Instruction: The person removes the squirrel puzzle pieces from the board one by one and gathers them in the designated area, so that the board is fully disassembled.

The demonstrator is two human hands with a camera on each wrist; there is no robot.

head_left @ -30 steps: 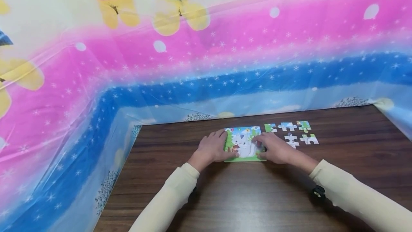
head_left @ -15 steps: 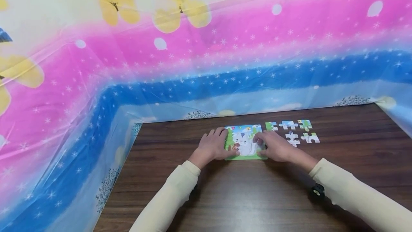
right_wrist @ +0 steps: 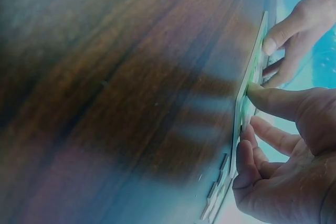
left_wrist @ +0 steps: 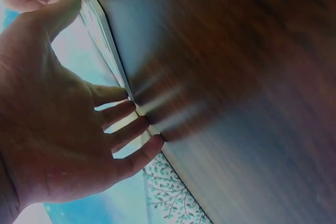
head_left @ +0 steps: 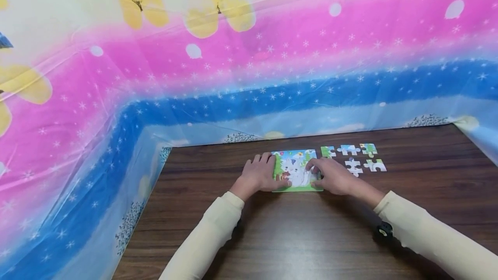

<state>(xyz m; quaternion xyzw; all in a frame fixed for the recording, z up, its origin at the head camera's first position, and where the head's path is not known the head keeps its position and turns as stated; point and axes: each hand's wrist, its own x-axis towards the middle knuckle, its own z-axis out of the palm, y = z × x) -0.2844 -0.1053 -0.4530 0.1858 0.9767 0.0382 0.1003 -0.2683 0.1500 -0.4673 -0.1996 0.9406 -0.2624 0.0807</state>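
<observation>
A jigsaw puzzle (head_left: 297,176) with a white cat picture lies flat on the wooden table, between both hands. My left hand (head_left: 260,175) lies at its left edge. In the left wrist view, the straight fingers (left_wrist: 128,129) meet the edge and tabletop, while the thumb (left_wrist: 65,11) lies over the puzzle's face. At the right side, my right hand (head_left: 334,177) grips the puzzle with curled fingers. In the right wrist view its thumb (right_wrist: 273,100) presses near the front edge, and the other fingers (right_wrist: 247,163) bend in at the side. The palm hides the puzzle's right edge in the head view.
Several loose jigsaw pieces (head_left: 353,165) lie in two rows beyond the right hand. The wooden table (head_left: 295,237) ends at a patterned cloth (head_left: 233,111) hung along its back and left sides. A dark round device (head_left: 385,230) sits under the right sleeve.
The hands and puzzle hold nearly the same pose throughout. The whole head view has shifted slightly upward; the loose pieces lie as before.
</observation>
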